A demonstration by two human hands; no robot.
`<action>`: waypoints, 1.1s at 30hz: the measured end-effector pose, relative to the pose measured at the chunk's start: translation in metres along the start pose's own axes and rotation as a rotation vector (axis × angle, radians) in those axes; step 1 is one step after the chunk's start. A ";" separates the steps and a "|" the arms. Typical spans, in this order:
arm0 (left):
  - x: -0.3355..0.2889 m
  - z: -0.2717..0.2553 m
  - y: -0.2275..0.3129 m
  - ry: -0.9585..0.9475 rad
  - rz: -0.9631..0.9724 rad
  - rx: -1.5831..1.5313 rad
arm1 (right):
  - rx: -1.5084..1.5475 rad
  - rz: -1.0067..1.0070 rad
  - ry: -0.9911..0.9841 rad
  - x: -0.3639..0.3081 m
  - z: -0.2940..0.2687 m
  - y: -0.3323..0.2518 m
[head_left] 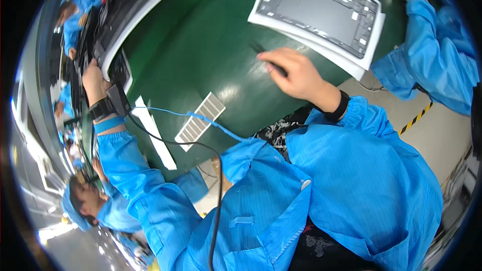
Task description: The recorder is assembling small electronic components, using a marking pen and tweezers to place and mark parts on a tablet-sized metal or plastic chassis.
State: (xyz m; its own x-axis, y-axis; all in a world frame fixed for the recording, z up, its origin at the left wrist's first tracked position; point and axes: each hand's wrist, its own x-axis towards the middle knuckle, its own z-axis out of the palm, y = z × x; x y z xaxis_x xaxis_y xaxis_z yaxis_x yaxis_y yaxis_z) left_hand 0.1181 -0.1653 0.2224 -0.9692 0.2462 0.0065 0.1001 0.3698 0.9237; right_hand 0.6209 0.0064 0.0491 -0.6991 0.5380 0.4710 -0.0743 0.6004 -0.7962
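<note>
Blue work smock (pixel 246 221), worn, foremost; black cable (pixel 219 200) across it. Right hand (pixel 298 76): fingers pinching one dark slim tool (pixel 277 70), tip blurred, held above green worktop (pixel 186 55), near white sheets (pixel 311 45) bearing one dark flat panel (pixel 316 7) dotted with small white pieces. Left hand (pixel 95 83): at the near end of another white sheet (pixel 143 11) with dark material beside it; fingers partly hidden, grip cannot be told. Also on worktop: one pale slotted card (pixel 201 120); one white strip (pixel 154 135); blue coiled cord (pixel 221 125) passing over the card
</note>
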 end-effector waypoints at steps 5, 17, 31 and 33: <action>-0.195 -0.001 0.020 -0.023 -0.027 -0.153 | 0.703 0.335 0.054 0.005 -0.005 -0.004; -0.371 0.032 -0.156 0.176 0.087 0.200 | 0.365 0.414 -0.104 -0.015 0.016 -0.005; -0.389 -0.005 -0.177 -0.118 0.566 0.727 | 0.217 0.233 -0.049 0.014 0.034 -0.072; -0.392 -0.005 -0.179 -0.213 0.549 0.740 | 0.075 0.216 -0.184 0.021 0.049 -0.078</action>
State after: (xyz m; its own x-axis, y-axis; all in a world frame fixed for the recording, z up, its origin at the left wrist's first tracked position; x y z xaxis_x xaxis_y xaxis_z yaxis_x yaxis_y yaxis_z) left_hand 0.4789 -0.3323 0.0560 -0.6899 0.6861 0.2309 0.7185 0.6101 0.3340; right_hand 0.5772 -0.0583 0.1024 -0.8214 0.5281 0.2156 0.0429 0.4341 -0.8999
